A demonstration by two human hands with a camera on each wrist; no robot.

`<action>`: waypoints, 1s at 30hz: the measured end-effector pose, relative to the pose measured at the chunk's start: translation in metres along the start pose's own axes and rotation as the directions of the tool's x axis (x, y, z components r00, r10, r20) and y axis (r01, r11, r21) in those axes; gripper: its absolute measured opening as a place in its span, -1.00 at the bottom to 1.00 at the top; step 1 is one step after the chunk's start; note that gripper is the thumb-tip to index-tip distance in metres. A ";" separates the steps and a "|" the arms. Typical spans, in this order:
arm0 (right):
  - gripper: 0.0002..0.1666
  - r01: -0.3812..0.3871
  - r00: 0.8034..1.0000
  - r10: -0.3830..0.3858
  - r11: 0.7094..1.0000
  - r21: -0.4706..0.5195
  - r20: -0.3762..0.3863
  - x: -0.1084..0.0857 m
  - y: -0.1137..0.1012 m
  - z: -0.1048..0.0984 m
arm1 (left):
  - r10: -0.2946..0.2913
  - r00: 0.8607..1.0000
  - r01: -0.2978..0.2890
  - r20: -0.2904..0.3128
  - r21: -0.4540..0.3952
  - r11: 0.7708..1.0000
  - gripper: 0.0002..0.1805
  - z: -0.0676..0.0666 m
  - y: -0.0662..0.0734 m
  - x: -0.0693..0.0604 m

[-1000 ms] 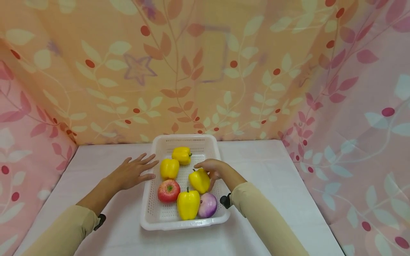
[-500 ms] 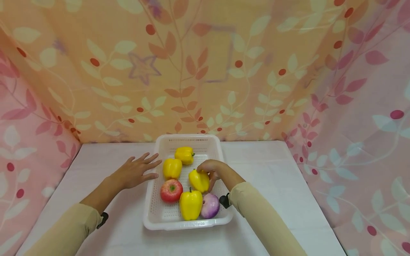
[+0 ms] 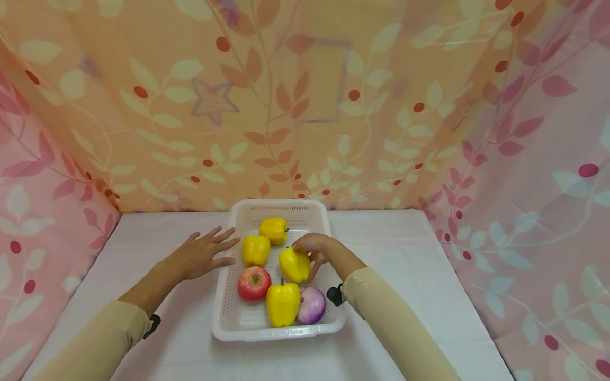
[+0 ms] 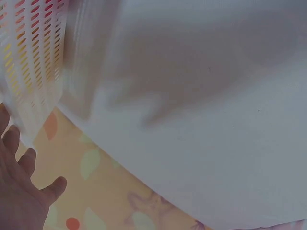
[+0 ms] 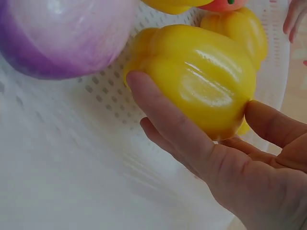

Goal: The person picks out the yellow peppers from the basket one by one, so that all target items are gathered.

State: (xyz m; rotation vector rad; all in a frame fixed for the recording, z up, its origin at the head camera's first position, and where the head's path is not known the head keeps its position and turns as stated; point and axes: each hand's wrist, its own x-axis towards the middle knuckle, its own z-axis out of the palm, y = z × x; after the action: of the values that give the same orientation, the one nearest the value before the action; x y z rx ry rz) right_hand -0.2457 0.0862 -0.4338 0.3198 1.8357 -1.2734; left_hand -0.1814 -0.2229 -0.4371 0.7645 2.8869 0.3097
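Observation:
My right hand [image 3: 320, 248] grips a yellow bell pepper [image 3: 294, 264] inside a white plastic basket [image 3: 224, 333]. In the right wrist view the thumb and fingers spread around the sides of this yellow pepper [image 5: 201, 76]. Just below it in the head view are a purple onion [image 3: 312, 306] and another yellow bell pepper [image 3: 283, 304], which stands with its stem up. A red apple [image 3: 254, 283] lies on the left side. Fingers spread, my left hand [image 3: 202, 256] is at the basket's left rim; whether it touches the rim I cannot tell.
Two more yellow bell peppers, one at mid-left [image 3: 256, 250] and one at the back [image 3: 274, 230], lie in the basket. It stands on a white-covered table [image 3: 381, 238]. Patterned cloth [image 3: 267, 106] hangs behind and on both sides.
The right hand has closed more around the bell pepper and shifted it slightly left and upward in the head view. The left hand keeps its place by the rim. The head view has shifted slightly.

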 end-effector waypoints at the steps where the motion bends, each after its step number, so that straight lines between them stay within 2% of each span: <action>1: -0.45 0.007 1.000 -0.007 1.000 -0.001 -0.001 -0.002 -0.001 -0.001 | 0.003 1.000 -0.003 -0.002 0.000 1.000 -0.29 0.000 0.000 0.000; 11: -0.47 0.078 0.997 -0.078 0.996 0.032 0.010 -0.027 -0.020 -0.014 | -0.008 1.000 0.008 0.011 -0.005 1.000 -0.28 -0.001 -0.001 0.000; 22: -0.53 0.214 0.975 -0.211 0.976 -0.043 0.066 -0.058 -0.041 -0.031 | -0.007 1.000 0.007 -0.001 -0.028 1.000 -0.27 0.002 -0.001 0.000; 26: -0.48 0.272 0.962 -0.267 0.950 -0.150 0.058 -0.068 -0.044 -0.036 | 0.002 1.000 -0.002 -0.014 -0.021 1.000 -0.28 0.002 -0.002 0.000; 30: -0.47 0.343 0.935 -0.354 0.890 -0.300 0.017 -0.076 -0.044 -0.043 | 0.003 1.000 -0.003 -0.021 -0.026 1.000 -0.28 0.002 -0.002 0.000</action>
State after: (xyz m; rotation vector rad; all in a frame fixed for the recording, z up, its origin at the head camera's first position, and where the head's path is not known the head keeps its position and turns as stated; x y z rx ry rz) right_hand -0.2487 0.1228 -0.3431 -0.1624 2.1517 -1.2004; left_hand -0.1821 -0.2248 -0.4391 0.7662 2.8956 0.3577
